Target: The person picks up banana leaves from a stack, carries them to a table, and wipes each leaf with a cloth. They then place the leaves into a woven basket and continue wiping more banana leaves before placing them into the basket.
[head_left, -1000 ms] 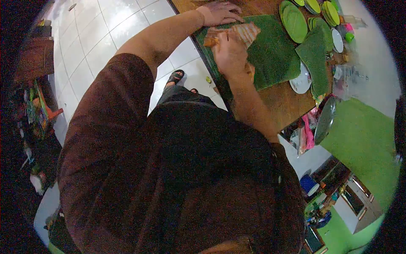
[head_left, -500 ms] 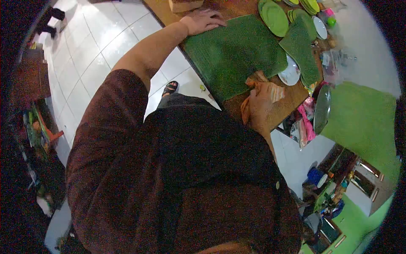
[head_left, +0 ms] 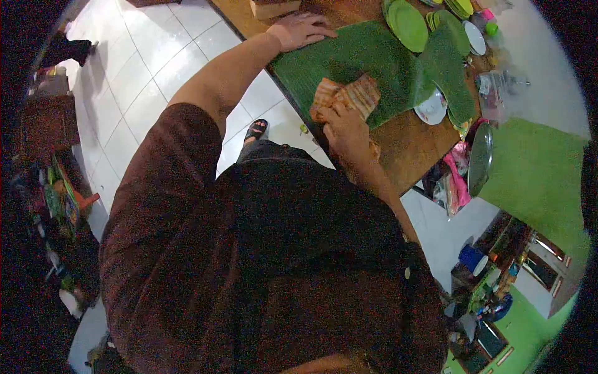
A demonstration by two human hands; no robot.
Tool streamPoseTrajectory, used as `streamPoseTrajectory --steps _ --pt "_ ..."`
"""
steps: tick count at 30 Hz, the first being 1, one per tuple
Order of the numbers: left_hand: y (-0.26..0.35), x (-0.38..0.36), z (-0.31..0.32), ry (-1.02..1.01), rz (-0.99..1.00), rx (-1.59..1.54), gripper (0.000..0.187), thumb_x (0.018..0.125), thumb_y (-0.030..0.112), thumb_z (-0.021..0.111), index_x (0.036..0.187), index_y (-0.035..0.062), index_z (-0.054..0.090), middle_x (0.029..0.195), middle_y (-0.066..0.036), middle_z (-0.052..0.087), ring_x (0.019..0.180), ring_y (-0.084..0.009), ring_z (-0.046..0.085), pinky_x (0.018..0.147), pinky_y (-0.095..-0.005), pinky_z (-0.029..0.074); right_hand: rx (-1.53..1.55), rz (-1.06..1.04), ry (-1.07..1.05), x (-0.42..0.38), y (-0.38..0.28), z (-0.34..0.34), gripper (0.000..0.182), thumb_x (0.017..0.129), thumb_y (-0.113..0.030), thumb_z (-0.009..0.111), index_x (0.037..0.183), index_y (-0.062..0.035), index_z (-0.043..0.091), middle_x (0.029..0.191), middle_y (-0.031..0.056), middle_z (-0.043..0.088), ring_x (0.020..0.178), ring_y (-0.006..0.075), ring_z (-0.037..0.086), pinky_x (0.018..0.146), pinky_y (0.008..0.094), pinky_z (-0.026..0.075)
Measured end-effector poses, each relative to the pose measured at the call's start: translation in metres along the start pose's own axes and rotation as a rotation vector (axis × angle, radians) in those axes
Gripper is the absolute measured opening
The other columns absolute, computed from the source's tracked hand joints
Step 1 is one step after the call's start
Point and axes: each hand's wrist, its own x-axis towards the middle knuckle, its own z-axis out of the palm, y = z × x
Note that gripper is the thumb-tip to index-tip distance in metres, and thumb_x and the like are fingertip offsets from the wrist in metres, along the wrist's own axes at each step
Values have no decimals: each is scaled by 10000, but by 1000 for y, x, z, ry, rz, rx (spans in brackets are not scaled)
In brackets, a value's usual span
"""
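Note:
A large green banana leaf point(head_left: 299, 78) lies flat on the wooden table. My left hand point(head_left: 302, 32) rests on the leaf's far left edge, palm down with fingers stretched out. An orange-and-white striped cloth point(head_left: 361, 95) is bunched under my right hand point(head_left: 346, 128), whose fingers are curled over it. The cloth lies against the leaf's near part. A second banana leaf piece point(head_left: 458, 93) sits to the right, partly covering a white plate point(head_left: 431, 109).
Green plates point(head_left: 406, 26) stand at the table's back right, by a white oval plate point(head_left: 474, 37). A wooden block point(head_left: 274, 8) is at the far left edge. A round metal tray point(head_left: 479, 159) and pink plastic bags point(head_left: 458, 174) are off the right corner.
My right hand has moved left and up with the cloth, from the leaf's near right edge onto the leaf. My left hand has stayed in place.

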Motion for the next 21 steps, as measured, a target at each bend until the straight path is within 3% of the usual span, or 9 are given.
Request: streamPoseTrajectory --steps 3,9,13,16,19,21 --pt "7 -5 -6 8 4 38 308 953 387 398 1232 352 524 1286 0 455 1203 -238 436 1017 -425 364 14 -49 165 14 2 12 333 743 -140 624 1073 -159 584 1050 87 547 885 343 588 720 445 499" --pt "8 -3 -12 -8 -4 51 315 951 385 398 1243 358 512 1288 -2 456 1208 -239 433 1028 -414 355 8 1 107 45 -12 7 342 748 -131 619 1086 -150 573 1033 89 546 905 344 577 748 444 490" --pt "5 -4 -3 68 21 63 317 955 385 387 1247 361 508 1273 -2 464 1205 -236 435 1034 -416 350 -2 -18 83 8 3 7 343 759 -129 608 1099 -156 568 1022 105 542 937 338 567 785 438 479" --pt "3 -3 -1 34 19 62 324 956 397 382 1255 363 502 1290 -5 457 1216 -239 428 1045 -414 340 66 134 -32 -29 -11 -30 334 771 -136 605 1102 -142 567 1042 123 541 953 336 556 806 433 468" --pt "7 1 -10 -89 -42 -19 326 955 403 388 1259 365 501 1328 -20 438 1238 -253 413 1048 -422 338 175 177 267 -58 1 -44 306 791 -163 606 1094 -129 579 1073 133 544 933 346 552 805 447 460" --pt "4 -2 3 -53 -46 28 322 954 392 398 1257 358 506 1336 -26 435 1239 -262 413 1041 -426 345 -186 585 297 -102 66 -8 301 808 -271 627 1054 -99 614 1123 140 540 941 360 545 815 461 446"
